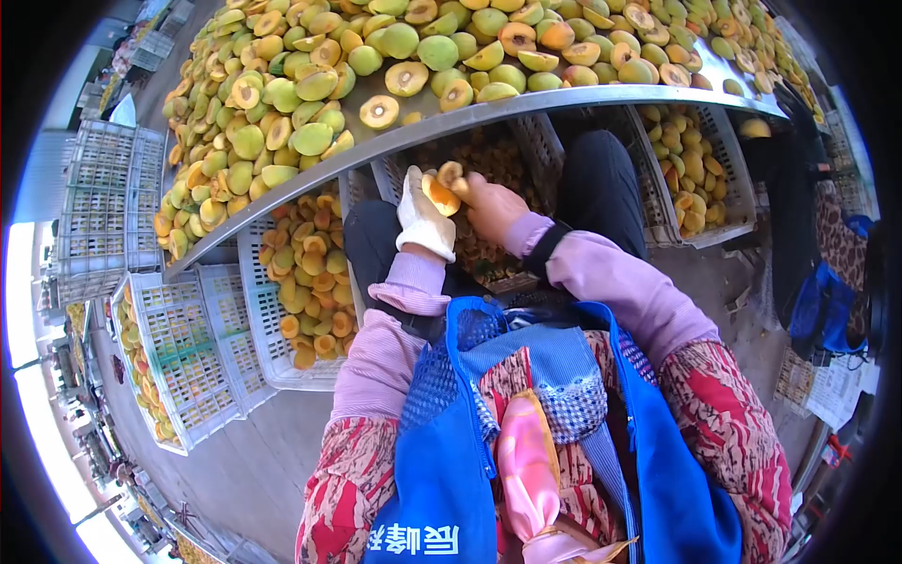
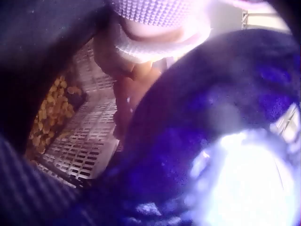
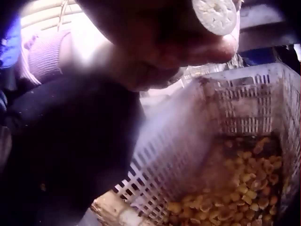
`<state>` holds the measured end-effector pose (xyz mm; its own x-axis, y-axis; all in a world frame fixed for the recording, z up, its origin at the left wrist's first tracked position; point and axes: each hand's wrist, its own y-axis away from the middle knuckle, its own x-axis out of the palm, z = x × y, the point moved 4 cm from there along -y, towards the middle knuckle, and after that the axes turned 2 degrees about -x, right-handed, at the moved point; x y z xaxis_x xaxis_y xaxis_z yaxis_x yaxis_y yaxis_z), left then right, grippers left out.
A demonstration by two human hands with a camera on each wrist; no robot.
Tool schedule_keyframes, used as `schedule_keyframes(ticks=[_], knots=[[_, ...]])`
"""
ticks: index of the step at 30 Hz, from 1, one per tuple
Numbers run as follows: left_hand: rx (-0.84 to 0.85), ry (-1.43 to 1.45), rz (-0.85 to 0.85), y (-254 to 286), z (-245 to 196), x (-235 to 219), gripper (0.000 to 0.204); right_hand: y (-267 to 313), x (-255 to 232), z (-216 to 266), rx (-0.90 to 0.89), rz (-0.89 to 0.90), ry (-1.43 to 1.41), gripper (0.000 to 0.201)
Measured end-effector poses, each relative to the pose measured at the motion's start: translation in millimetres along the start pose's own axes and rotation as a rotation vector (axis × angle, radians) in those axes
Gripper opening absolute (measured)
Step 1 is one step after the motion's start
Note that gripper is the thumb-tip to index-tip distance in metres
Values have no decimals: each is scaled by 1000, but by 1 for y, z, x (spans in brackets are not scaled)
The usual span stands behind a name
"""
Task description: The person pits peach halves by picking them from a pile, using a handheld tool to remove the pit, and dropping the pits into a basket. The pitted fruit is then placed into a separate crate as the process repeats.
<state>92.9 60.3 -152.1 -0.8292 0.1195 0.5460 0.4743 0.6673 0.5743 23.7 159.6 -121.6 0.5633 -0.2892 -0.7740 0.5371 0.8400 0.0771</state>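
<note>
Left hand (image 1: 427, 221), head view: in a white glove, gripping an orange fruit piece (image 1: 440, 195), thumb and fingers closed in on it
Right hand (image 1: 496, 211), head view: bare, curled tight round a brown round-ended piece (image 1: 451, 175), right up by the fruit (tool or more fruit, cannot tell from up here)
Orange fruit piece, whereabouts: up between both hands, over the slatted crate (image 1: 539, 141) between the knees, just below the metal rim (image 1: 611, 95) of the heaped table
Slip danger: likely the big one, a skid out of the glove and down into the crate, from slick flesh in too light a pinch; next, a jabbed left finger, from too hard a push by the right at such close quarters
Fruit's lie: long axis slanting upper left to lower right, by the look of it; orange inner face turned towards the head camera and the right hand
Glove cuff (image 2: 141, 52), left wrist view: caught at the top, above dark blue cloth (image 2: 207, 108) and glare; finger grip too shadowed to call
Pale round end (image 3: 215, 16), right wrist view: poking out of curled right fingers, facing outwards; below, small fruit pieces (image 3: 235, 188) lying in the crate; orange fruit piece not to be made out
</note>
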Motion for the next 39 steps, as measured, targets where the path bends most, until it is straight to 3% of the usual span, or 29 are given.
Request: schedule_keyframes(ticks=[1, 2, 3, 4, 5, 6, 7, 8, 9, 11, 13, 15, 17, 19, 20, 21, 22, 23, 24, 25, 26, 27, 29, 31, 32, 34, 37, 39], knots=[[69, 0, 20, 3, -12, 4, 27, 3, -1, -7, -15, -5, -1, 23], [-21, 80, 144, 11, -23, 4, 25, 9, 0, -19, 59, 89, -115, 25], [150, 27, 215, 30, -48, 11, 23, 16, 3, -25, 138, 187, -230, 27], [340, -71, 153, 55, -77, 16, 21, 25, -9, -17, 243, 343, -346, 29], [879, -565, 127, 60, -106, 4, 21, 36, -20, -7, 346, 500, -462, 31], [816, -539, 8, 66, -133, -7, 24, 37, -13, -11, 178, 383, -416, 31], [945, -867, -222, 62, -157, -21, 29, 37, 1, -19, 163, 389, -420, 31], [1318, -1471, -579, 70, -177, -23, 34, 35, 10, -24, 60, 294, -267, 30], [1469, -1639, -712, 78, -186, -19, 37, 32, 3, -14, -43, 191, -112, 30], [1299, -1447, -314, 67, -185, -14, 36, 26, -5, -7, 20, 153, -115, 28], [633, -1083, 83, 62, -139, 16, 30, 24, -7, 1, -102, 135, -74, 26], [682, -1369, 300, 68, -96, 43, 25, 26, -13, 10, -113, 111, -61, 24], [668, -1494, 594, 48, -60, 36, 20, 24, -16, 10, -88, 141, -83, 23], [570, -1441, 513, 48, -46, 37, 16, 24, -16, 4, -76, 152, -98, 24], [954, -1624, 629, 58, -47, 46, 16, 26, -11, -1, -95, 108, -214, 27], [1188, -1655, 694, 64, -46, 53, 19, 26, -1, -8, -118, 68, -329, 29], [1245, -1642, 705, 66, -46, 57, 21, 23, 23, -26, -187, -131, -409, 34], [1300, -1632, 721, 67, -48, 62, 23, 20, 17, -29, -191, -134, -416, 34], [1305, -1641, 721, 68, -52, 68, 23, 15, 16, -43, 204, 3, -740, 34], [1173, -1626, 742, 66, -56, 75, 25, 17, 21, -50, 610, 154, -1044, 34], [1042, -1603, 758, 64, -60, 81, 28, 13, 10, -49, 559, 0, -981, 31], [746, -1446, 635, 66, -72, 90, 35, 12, 0, -44, 554, 2, -982, 31], [787, -1476, 360, 33, -102, 96, 37, 15, -15, -30, 500, 79, -1059, 30], [1061, -1884, 22, -4, -131, 104, 40, 14, -2, -32, 477, 108, -1076, 30], [1063, -1884, 20, -22, -135, 106, 40, 14, -2, -27, 454, 163, -1106, 30], [766, -2302, -68, -57, -131, 102, 36, 13, -6, -21, 421, 213, -1107, 29], [811, -2046, 98, -71, -126, 105, 32, 12, -6, -19, 408, 228, -1081, 27], [868, -2062, 97, -64, -126, 105, 43, 12, -16, -12, 349, 239, -1056, 27]])
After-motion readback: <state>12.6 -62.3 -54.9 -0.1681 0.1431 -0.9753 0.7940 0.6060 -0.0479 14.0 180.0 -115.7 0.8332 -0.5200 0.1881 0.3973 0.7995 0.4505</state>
